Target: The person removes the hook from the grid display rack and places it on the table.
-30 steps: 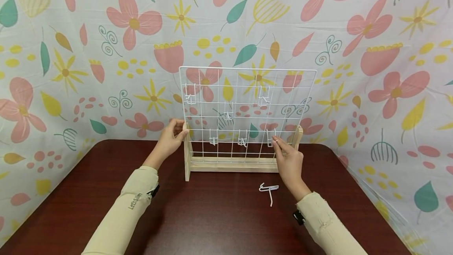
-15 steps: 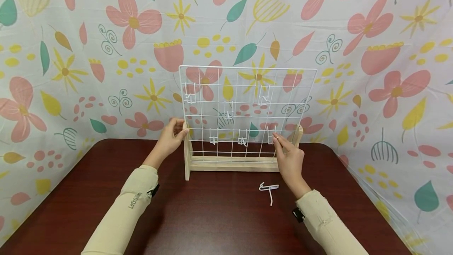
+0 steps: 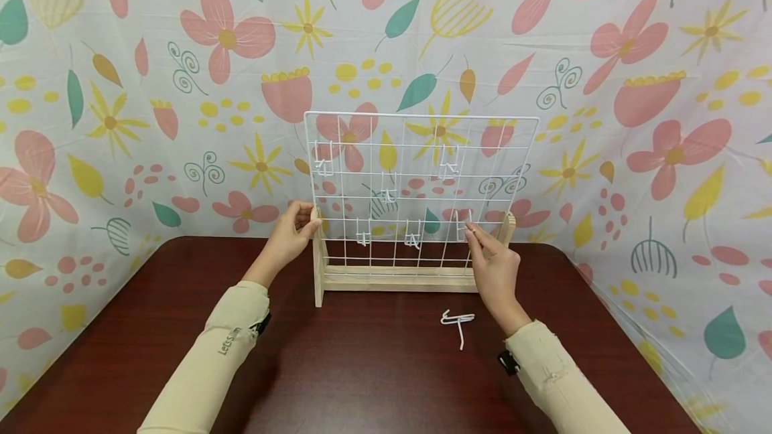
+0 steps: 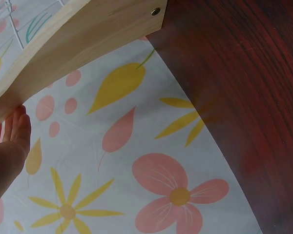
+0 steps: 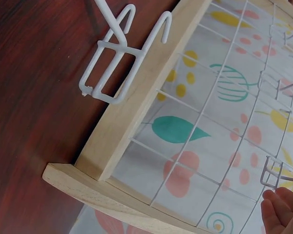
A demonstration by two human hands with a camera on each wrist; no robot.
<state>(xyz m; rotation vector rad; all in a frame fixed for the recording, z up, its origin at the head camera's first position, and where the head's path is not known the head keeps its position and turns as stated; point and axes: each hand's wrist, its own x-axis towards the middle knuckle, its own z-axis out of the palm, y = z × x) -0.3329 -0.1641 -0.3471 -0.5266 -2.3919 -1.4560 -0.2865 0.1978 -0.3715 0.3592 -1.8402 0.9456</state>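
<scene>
My left hand grips the top of the left wooden upright of a stand, fingers at the outer edge in the left wrist view. A white wire grid rises from this stand, with several white wire hooks hung on it, one of them a hook low in the middle. My right hand pinches the prong of another white wire hook between thumb and fingertips. Its frame lies against the grid at the lower right. The right fingertips partly hide that hook in the head view.
A loose white hook lies on the dark red table, in front of the stand's wooden base bar. The right wooden upright stands just behind my right hand. A flowered cloth hangs behind the table.
My right hand has moved slightly upward, carrying the pinched hook up a little against the grid. My left hand stays on the upright.
</scene>
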